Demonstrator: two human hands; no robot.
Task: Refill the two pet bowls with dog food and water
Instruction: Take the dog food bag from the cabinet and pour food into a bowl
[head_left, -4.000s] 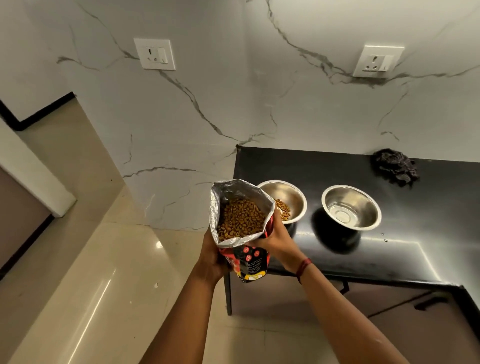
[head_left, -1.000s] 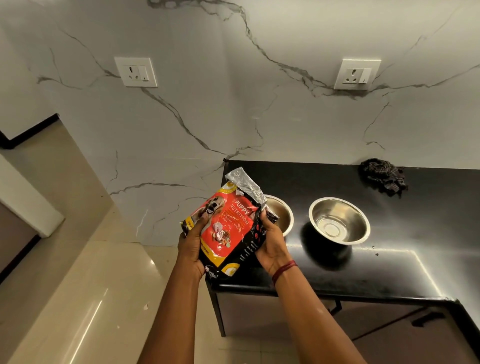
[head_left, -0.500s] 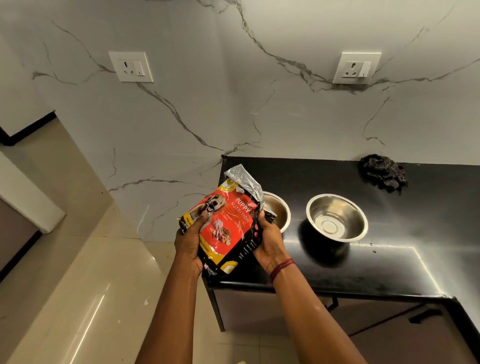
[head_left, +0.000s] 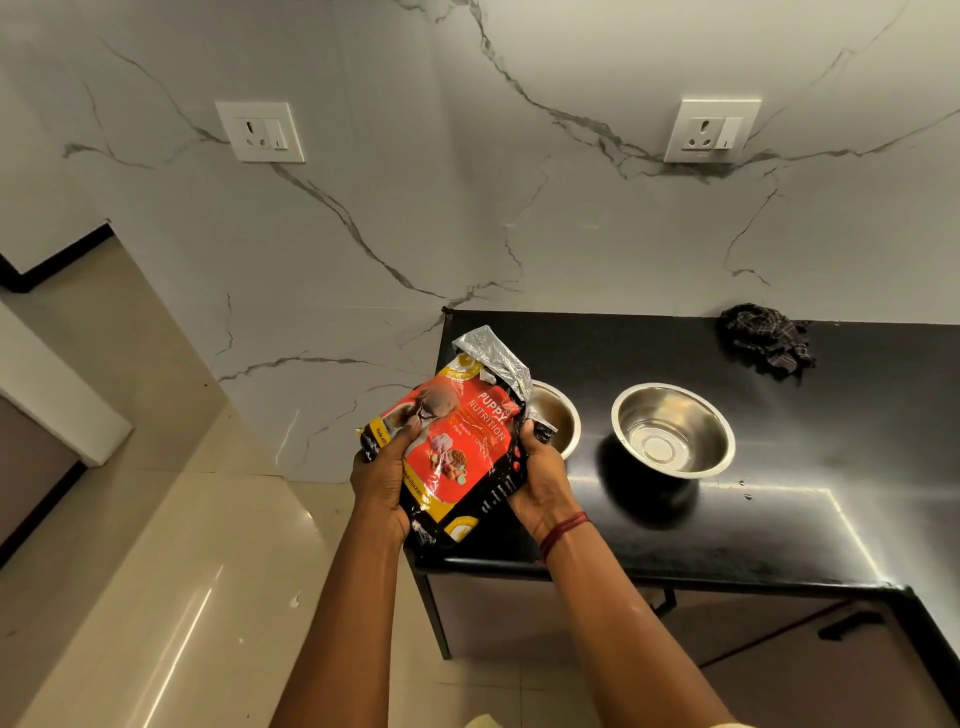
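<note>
Both hands clamp a glossy plastic dog food bag (head_left: 462, 452), red and black on its printed face, with crinkled silver foil at its folded-over top. The left hand (head_left: 382, 483) curls round the bag's left edge, thumb pressed on the print. The right hand (head_left: 540, 483) cups the right edge with its fingers wrapped behind, and a red thread band (head_left: 563, 527) circles that wrist.

Just beyond the right fingertips sits a round steel bowl (head_left: 558, 418), half hidden by the foil. A second steel bowl (head_left: 672, 431), smooth and shiny inside, stands further out to their right (whether it holds water I cannot tell). Both rest on a polished black countertop (head_left: 779, 519), where a crumpled dark checked cloth (head_left: 763, 338) lies far beyond the fingers, against the wall.

The wall (head_left: 415, 234) is white marble with grey veins and carries two white sockets (head_left: 260, 132) (head_left: 712, 131). Glossy beige floor tiles (head_left: 182, 571) spread below the left hand.

Four seconds ago the bag stood upright and open, with brown kibble showing. Now it lies tilted, face up, its mouth folded shut.
</note>
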